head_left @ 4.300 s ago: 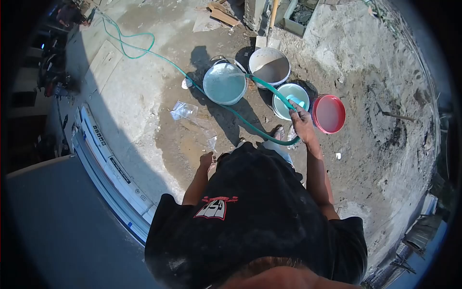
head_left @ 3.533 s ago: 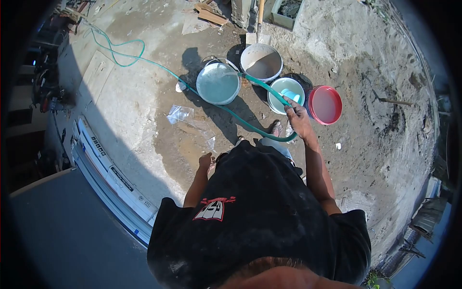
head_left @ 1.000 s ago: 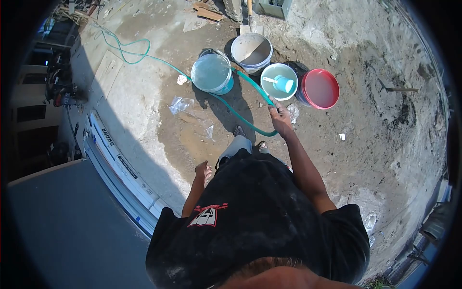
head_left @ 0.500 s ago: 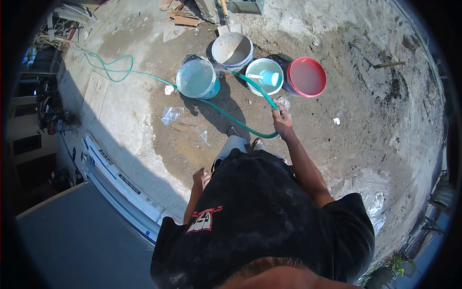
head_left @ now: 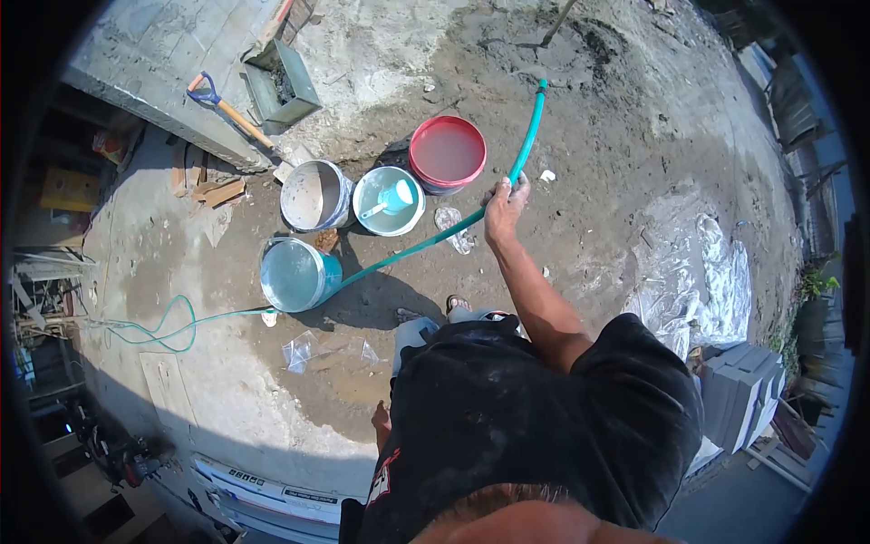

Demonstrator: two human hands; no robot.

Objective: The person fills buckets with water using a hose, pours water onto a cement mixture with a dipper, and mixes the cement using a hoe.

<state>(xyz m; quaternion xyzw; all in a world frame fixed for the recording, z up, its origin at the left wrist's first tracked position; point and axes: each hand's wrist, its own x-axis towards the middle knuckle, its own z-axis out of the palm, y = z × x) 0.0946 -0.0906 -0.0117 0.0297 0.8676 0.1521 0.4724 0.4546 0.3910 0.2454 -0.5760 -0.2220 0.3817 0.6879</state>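
Note:
My right hand (head_left: 507, 207) is closed around a green hose (head_left: 527, 136). Beyond my fist the hose's free end points up and away over the bare ground; I cannot tell if water runs from it. Behind the fist, the hose runs left past a light-blue bucket (head_left: 294, 275). My left hand (head_left: 381, 419) hangs low beside my leg, partly behind my shirt, and its fingers are too hidden to read. Nearest my right hand stands a red bucket (head_left: 448, 152) of cloudy liquid. A pale bucket (head_left: 389, 201) contains a blue dipper (head_left: 396, 197).
Left of the pale bucket is a whitish bucket (head_left: 313, 197). A shovel (head_left: 237, 116) and a metal box (head_left: 281, 86) lie farther back. Clear plastic sheeting (head_left: 707, 272) and stacked grey blocks (head_left: 739, 390) are on the right. A stick (head_left: 557, 25) stands in the dirt ahead.
My view has turned right, so the buckets appear farther left. The hose end has swung from the buckets out to the right over the ground, still in my right hand.

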